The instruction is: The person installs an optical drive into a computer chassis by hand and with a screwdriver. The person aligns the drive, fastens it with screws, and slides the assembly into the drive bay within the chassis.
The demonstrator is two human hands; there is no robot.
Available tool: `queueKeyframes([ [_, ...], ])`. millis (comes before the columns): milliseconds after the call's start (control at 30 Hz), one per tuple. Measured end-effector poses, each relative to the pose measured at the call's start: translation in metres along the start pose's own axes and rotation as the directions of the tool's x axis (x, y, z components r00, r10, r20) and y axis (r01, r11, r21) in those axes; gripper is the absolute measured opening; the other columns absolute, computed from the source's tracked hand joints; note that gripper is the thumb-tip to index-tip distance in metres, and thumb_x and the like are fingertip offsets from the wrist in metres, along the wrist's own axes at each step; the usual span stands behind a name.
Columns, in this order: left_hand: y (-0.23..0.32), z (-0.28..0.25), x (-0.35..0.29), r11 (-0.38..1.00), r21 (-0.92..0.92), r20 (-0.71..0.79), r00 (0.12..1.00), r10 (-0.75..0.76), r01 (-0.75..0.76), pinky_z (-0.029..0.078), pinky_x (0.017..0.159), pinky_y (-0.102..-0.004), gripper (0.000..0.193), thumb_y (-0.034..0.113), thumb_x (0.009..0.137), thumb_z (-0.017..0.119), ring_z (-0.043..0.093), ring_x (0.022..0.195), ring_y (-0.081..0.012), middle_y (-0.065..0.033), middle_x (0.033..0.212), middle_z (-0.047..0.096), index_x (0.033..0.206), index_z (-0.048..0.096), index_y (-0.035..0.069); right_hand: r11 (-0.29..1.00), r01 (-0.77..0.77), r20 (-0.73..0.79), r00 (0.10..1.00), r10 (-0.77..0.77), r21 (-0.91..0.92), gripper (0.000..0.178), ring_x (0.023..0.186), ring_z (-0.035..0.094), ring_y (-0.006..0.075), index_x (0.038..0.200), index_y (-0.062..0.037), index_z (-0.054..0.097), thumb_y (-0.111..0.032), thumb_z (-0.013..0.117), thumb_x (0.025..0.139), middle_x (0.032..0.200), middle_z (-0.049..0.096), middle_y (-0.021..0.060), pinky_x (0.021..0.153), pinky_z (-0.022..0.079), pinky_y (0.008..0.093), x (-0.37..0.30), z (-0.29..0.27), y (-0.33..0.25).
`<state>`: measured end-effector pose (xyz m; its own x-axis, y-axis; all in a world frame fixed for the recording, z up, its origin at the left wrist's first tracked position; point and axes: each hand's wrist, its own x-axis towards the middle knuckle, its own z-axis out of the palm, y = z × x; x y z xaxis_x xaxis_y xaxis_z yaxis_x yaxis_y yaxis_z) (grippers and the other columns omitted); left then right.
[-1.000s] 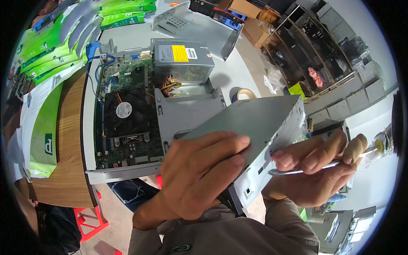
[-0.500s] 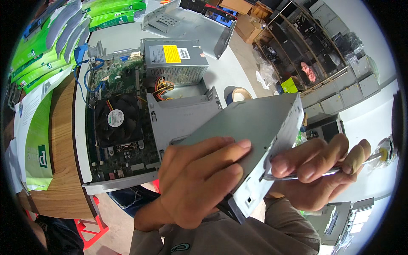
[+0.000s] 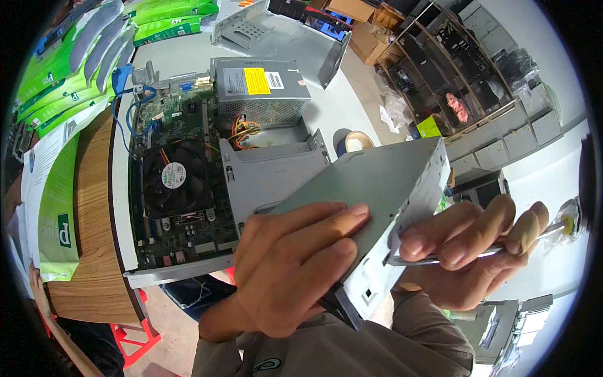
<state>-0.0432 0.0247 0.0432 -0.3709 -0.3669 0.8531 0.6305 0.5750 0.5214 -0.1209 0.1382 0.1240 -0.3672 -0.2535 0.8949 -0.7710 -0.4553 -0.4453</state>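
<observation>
Near the opened computer (image 3: 273, 182) on the tabletop (image 3: 342, 110), fingers of the left hand (image 3: 286, 270) grip a metal drive (image 3: 370, 173) and the right hand (image 3: 468, 251) pinches a screwdriver (image 3: 411, 259) at its side, work there seemingly unfinished.

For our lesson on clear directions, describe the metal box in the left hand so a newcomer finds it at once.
Find the opened computer on the white table. Near its lower right corner, the left hand grips a tilted metal box. Unlike the power box farther back, which has a yellow label, its grey top is plain.
</observation>
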Motion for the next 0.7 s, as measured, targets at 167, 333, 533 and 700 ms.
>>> queueKeyframes([
  [167,0.002,-0.002,0.002,1.0,0.006,0.025,0.999,-0.02,0.02,0.047,0.068,-0.0305,0.037,0.016,0.077,0.078,0.072,0.093,-0.0294,-0.0179,0.11,0.074,0.106,0.062,0.002,0.999,-0.022,0.063,0.998,0.02,0.033,0.023,0.041,0.056,0.0187,0.102,-0.0048,0.038,-0.026,0.033,0.11,0.068,0.056,0.0093,0.036,0.05,0.0237,0.002,-0.003,0.0],
  [333,0.001,-0.002,0.002,1.0,-0.013,0.019,1.0,-0.007,0.007,0.048,0.068,-0.0307,0.037,0.015,0.076,0.078,0.072,0.094,-0.0294,-0.0182,0.109,0.074,0.107,0.062,0.001,0.998,-0.055,0.015,0.998,0.055,0.023,0.023,0.042,0.057,0.0179,0.103,-0.0053,0.039,-0.027,0.034,0.11,0.068,0.056,0.0087,0.038,0.052,0.0239,0.0,-0.002,-0.002],
  [533,-0.001,-0.001,0.0,1.0,0.0,0.01,1.0,0.002,-0.002,0.048,0.067,-0.0309,0.038,0.014,0.077,0.078,0.073,0.091,-0.0298,-0.0183,0.108,0.074,0.108,0.061,0.001,0.993,-0.04,0.079,0.996,0.031,0.107,0.019,0.046,0.059,0.0218,0.101,-0.0075,0.038,-0.024,0.036,0.109,0.071,0.055,0.0099,0.044,0.056,0.0278,-0.001,-0.008,0.002],
  [700,-0.001,0.0,0.001,0.999,-0.008,-0.007,0.999,0.033,-0.033,0.049,0.066,-0.0315,0.037,0.011,0.078,0.077,0.073,0.09,-0.0296,-0.0185,0.108,0.074,0.109,0.06,0.001,0.987,-0.057,0.174,0.984,0.031,0.151,0.015,0.053,0.063,0.0291,0.097,-0.0094,0.036,-0.019,0.042,0.107,0.074,0.056,0.0113,0.051,0.062,0.0361,0.003,-0.018,-0.001],
])
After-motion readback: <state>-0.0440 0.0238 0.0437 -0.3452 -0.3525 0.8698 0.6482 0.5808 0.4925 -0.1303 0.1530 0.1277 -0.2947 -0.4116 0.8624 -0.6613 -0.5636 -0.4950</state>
